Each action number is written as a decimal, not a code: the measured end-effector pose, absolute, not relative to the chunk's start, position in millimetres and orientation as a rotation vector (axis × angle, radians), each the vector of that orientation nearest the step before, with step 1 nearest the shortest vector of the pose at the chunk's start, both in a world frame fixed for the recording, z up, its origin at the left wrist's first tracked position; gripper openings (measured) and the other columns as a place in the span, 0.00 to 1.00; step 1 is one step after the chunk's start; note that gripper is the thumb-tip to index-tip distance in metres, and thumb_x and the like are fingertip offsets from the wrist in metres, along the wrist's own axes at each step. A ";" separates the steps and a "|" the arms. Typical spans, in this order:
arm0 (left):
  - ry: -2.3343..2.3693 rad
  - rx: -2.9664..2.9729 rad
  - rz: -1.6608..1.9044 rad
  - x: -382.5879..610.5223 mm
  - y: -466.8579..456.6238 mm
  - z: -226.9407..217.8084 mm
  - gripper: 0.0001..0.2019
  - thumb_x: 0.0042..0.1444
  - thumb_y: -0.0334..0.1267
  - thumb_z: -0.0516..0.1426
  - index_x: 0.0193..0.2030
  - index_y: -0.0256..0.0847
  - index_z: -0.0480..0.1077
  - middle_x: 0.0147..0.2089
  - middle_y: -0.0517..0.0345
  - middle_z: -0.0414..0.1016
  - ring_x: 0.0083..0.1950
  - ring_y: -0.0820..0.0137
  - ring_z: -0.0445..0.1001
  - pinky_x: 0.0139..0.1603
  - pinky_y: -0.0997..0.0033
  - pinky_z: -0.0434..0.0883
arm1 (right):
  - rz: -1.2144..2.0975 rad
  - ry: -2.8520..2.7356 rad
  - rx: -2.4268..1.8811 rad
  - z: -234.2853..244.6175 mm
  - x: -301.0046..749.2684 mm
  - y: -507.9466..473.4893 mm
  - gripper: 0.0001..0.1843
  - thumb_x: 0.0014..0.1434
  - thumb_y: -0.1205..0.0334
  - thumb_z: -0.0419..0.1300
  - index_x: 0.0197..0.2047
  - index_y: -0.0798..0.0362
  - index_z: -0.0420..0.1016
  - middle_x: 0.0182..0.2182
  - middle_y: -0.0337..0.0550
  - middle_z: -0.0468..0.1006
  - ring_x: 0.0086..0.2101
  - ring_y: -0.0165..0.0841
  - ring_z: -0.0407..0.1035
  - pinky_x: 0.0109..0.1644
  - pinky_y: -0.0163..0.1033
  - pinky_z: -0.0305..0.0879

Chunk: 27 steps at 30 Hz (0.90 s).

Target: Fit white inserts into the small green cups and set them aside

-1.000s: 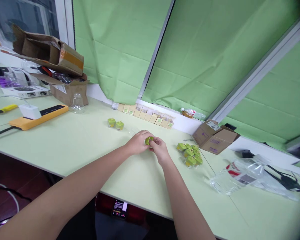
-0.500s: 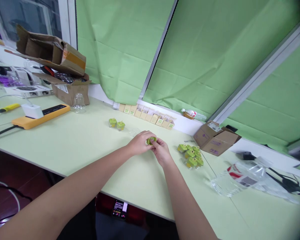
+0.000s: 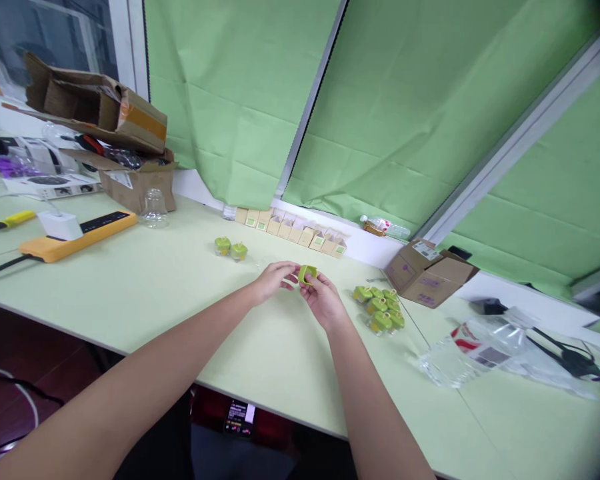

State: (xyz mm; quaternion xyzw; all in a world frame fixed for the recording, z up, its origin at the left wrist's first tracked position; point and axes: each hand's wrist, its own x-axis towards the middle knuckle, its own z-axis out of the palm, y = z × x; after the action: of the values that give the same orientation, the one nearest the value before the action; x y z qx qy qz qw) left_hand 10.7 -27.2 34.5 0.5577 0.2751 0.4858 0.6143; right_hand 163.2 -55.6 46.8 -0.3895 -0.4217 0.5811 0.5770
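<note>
A small green lid (image 3: 307, 272), hollow side showing, is pinched between the thumb and fingers of my right hand (image 3: 325, 301). Just left of it, my left hand (image 3: 273, 281) has its fingers stretched out and parted; the fingertips come close to the lid's edge, and whether they touch is unclear. Behind my left hand lies something clear and hard to make out. Two small clear jars with green lids (image 3: 231, 249) stand farther back on the left. A cluster of several similar green-lidded jars (image 3: 380, 309) stands right of my right hand.
Small cardboard boxes (image 3: 294, 231) line the back edge of the table (image 3: 180, 280). To the left are an orange power strip (image 3: 80, 237), a clear jar (image 3: 155, 208) and large cartons (image 3: 135, 183). An open carton (image 3: 427, 272) and a big plastic bottle (image 3: 473, 350) occupy the right.
My left hand has drawn back a little to the left, its fingers loosening from the green lid. The lid has turned in my right hand, showing more of its hollow side.
</note>
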 end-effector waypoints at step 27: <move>0.563 0.976 0.971 10.6 -35.4 42.5 0.19 0.46 0.49 0.66 0.43 0.42 0.77 0.50 0.50 0.74 0.40 0.72 0.72 0.37 0.73 0.66 | 1.133 -1.200 -0.984 48.1 154.1 -62.8 0.21 0.45 0.51 0.70 0.42 0.47 0.75 0.38 0.39 0.75 0.31 0.29 0.67 0.30 0.33 0.64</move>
State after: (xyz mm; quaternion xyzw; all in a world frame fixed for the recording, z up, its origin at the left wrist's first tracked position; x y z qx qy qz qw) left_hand 10.6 -35.4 42.5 0.4441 0.2564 0.4420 0.7359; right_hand 154.1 -62.8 48.1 -0.4199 -0.5117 0.4833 0.5730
